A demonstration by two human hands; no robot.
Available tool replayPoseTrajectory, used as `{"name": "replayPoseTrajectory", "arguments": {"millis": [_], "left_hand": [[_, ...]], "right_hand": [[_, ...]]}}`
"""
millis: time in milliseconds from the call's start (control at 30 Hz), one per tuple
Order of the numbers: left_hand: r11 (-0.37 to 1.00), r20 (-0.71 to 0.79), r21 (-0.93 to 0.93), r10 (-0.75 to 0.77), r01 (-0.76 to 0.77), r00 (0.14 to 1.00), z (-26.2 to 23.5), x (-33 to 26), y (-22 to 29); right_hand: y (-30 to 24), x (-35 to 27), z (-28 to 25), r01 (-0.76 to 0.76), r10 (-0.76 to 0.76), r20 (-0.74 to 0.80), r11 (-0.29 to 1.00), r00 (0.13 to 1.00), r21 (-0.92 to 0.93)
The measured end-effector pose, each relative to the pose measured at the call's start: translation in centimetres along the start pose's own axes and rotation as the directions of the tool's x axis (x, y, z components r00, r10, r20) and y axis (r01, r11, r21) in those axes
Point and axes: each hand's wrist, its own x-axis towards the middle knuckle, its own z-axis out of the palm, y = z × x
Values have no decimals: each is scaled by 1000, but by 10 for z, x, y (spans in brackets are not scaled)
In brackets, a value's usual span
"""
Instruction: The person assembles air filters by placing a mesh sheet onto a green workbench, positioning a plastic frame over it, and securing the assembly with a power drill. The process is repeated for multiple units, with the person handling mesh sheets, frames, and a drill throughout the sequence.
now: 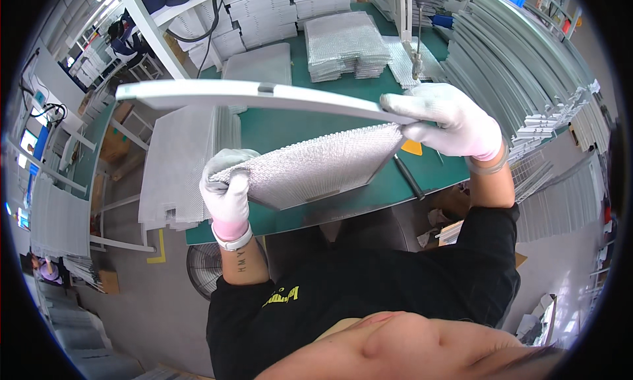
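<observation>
Left hand, thumb and fingers closed, pinches the mesh panel at 9 o'clock, over the 6 o'clock side of the desk; right hand pinches the white strip at 3 o'clock. Light edge grips should prevent bending.

Left hand, white-gloved, thumb closed against fingers, right hand, white-gloved, set higher, digits pinching, left forearm, right forearm, both bare.
</observation>
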Motion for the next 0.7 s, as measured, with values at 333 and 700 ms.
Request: {"name": "replayPoseTrajectory", "arguments": {"millis": [333,700], "left_hand": [[995,-114,53,-74,80,991,0,-16,10],[964,134,130,216,-233,967,3,4,20]], "right_hand": [[-26,26,-6,111,-48,210,949,976,-296],[-45,68,23,106,-80,301,992,950,-71]]}}
